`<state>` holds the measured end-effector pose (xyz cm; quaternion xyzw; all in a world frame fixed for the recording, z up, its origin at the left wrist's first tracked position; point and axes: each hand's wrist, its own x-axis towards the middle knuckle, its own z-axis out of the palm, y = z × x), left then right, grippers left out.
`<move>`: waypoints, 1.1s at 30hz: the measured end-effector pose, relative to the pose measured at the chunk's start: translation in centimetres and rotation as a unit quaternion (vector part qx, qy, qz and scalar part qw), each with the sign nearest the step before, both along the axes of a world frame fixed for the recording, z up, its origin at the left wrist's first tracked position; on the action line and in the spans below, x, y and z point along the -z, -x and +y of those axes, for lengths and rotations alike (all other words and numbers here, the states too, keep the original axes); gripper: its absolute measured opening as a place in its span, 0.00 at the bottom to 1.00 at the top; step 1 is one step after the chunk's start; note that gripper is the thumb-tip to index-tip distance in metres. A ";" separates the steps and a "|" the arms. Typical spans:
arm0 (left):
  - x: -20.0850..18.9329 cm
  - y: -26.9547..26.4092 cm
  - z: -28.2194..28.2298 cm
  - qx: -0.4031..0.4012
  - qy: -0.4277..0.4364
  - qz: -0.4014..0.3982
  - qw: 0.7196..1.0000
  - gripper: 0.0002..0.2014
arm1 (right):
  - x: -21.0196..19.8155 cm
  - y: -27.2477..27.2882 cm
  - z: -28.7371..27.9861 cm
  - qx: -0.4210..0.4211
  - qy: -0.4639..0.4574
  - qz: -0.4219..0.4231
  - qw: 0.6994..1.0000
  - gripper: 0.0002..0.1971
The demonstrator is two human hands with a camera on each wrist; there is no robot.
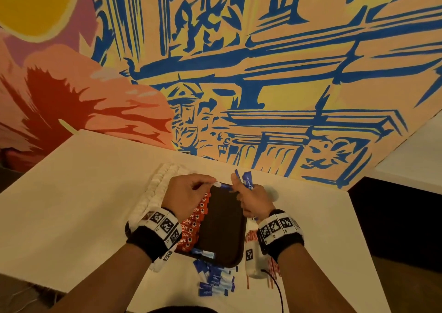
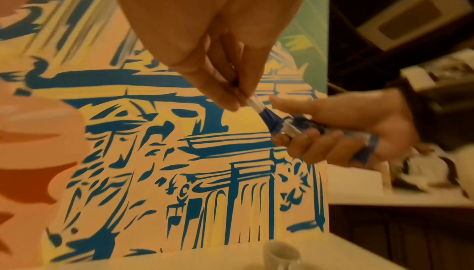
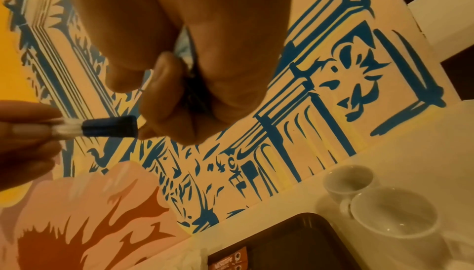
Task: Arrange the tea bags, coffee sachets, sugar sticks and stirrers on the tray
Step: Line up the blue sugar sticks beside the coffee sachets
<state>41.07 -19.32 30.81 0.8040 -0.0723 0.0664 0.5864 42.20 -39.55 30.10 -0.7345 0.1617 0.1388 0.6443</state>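
Left hand (image 1: 189, 194) fingertips pinched, right hand (image 1: 254, 201) fisted, thumb up, wrists close together.

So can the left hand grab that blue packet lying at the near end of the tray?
Probably not right now. The left hand is busy pinching a blue sugar stick at the tray's far end. The blue packet lies uncovered, so once free it could.

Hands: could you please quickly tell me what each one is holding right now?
Left hand: pinching one blue-and-white sugar stick by its white end.
Right hand: closed around a bundle of blue-and-white sugar sticks.
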 end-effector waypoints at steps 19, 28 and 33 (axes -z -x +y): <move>0.9 -1.0 1.1 0.043 0.026 -0.010 0.999 0.12 | -0.7 -1.9 0.6 -0.192 0.093 -0.079 0.974 0.13; 1.7 -1.7 0.6 0.152 0.087 0.109 0.978 0.14 | -0.4 -2.0 1.2 -0.274 0.184 -0.129 0.935 0.07; 1.7 -1.6 0.6 0.130 0.120 0.128 0.976 0.11 | -0.1 -2.0 1.4 -0.285 0.215 -0.136 0.924 0.11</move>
